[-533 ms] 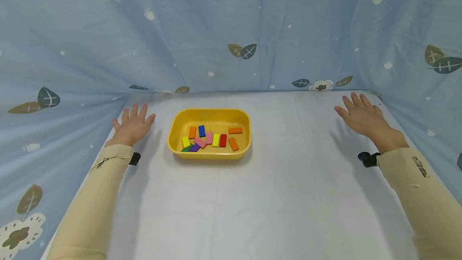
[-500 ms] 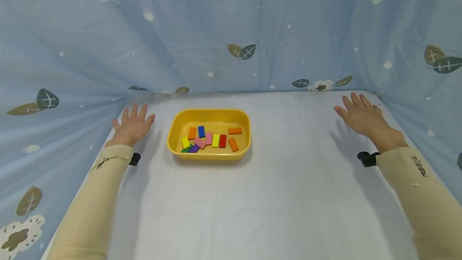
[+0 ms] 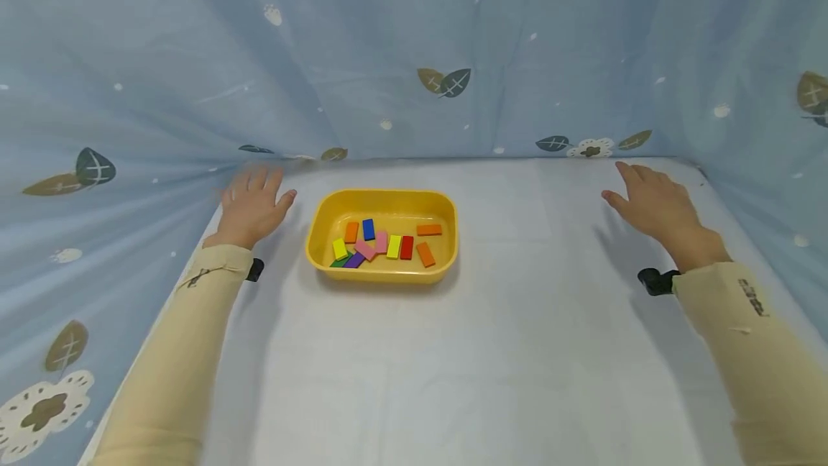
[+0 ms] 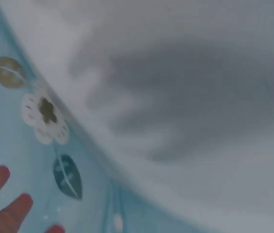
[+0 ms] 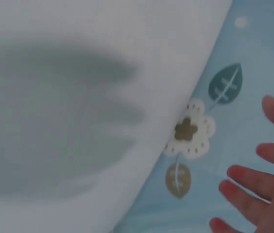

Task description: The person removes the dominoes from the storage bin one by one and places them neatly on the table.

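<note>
A yellow tray [image 3: 382, 275] stands on the white tabletop, left of the middle in the head view. Inside lie several small flat blocks, among them a red block [image 3: 406, 247], a blue block [image 3: 368, 229] and an orange block [image 3: 425, 254]. To the tray's left my left hand [image 3: 249, 211] hovers with spread fingers, apart from it and holding nothing. Far to the right, my right hand [image 3: 663, 211] is also raised over the table, its fingers extended and nothing in its grasp. Both wrist views show fingertips and a hand's shadow on the white cloth.
Blue printed cloth [image 3: 388, 42] rises behind the table and along both sides. White tabletop [image 3: 479, 351] stretches in front of the tray and between it and the right hand. A dark wrist device [image 3: 658, 282] sits at the right cuff.
My left hand has shifted right and slightly up, nearer the tray. The right hand's fingers have drawn closer together. The head view has tilted slightly; the blocks lie as before.
</note>
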{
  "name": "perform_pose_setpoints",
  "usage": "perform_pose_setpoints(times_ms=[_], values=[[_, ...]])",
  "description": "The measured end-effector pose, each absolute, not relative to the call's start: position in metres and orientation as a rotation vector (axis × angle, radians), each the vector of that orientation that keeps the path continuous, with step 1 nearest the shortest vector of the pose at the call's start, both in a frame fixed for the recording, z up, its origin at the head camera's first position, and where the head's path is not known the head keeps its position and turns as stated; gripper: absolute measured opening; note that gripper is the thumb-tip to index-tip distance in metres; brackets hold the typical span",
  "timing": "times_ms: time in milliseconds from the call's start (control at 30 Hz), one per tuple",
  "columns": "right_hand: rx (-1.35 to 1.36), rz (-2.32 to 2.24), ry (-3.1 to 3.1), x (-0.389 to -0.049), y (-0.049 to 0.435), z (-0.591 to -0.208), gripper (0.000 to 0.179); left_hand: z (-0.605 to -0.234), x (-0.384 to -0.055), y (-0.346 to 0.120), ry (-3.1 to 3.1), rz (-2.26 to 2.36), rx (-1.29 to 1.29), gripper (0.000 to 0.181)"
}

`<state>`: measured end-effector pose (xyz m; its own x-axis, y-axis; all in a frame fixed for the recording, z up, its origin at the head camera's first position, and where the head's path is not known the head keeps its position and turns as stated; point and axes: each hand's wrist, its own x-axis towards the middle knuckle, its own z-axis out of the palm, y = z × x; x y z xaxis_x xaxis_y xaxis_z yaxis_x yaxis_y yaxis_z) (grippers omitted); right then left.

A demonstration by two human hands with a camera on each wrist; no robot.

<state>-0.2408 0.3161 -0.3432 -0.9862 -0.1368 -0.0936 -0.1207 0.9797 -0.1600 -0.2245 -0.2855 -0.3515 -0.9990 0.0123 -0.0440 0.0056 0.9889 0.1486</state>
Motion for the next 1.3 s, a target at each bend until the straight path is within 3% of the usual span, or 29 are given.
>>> perform_pose_setpoints(times_ms=[200, 367, 633, 800, 1067, 1300], values=[[-0.171, -0.622, 3.086, -0.239, 0.276, -0.353, 0.062, -0.370, -0.213, -0.252, 2.883, 0.921, -0.068, 0.065], [-0.320, -0.994, 3.100, -0.243, 0.224, -0.363, 0.049, -0.387, -0.207, -0.223, 2.624, 1.416, -0.185, 0.065], [-0.498, -1.348, 2.945, -0.243, 0.134, -0.370, 0.041, -0.408, -0.197, -0.221, 2.155, 2.248, -0.260, 0.052], [-0.568, -1.426, 2.845, -0.234, 0.094, -0.366, 0.040, -0.408, -0.188, -0.220, 2.043, 2.363, -0.200, 0.054], [-0.805, -1.148, 2.794, -0.212, 0.052, -0.371, 0.042, -0.402, -0.174, -0.222, 2.140, 2.262, -0.222, 0.060], [-0.937, -0.497, 2.970, -0.210, 0.051, -0.358, 0.044, -0.397, -0.200, -0.217, 2.102, 2.319, -0.069, 0.062]])
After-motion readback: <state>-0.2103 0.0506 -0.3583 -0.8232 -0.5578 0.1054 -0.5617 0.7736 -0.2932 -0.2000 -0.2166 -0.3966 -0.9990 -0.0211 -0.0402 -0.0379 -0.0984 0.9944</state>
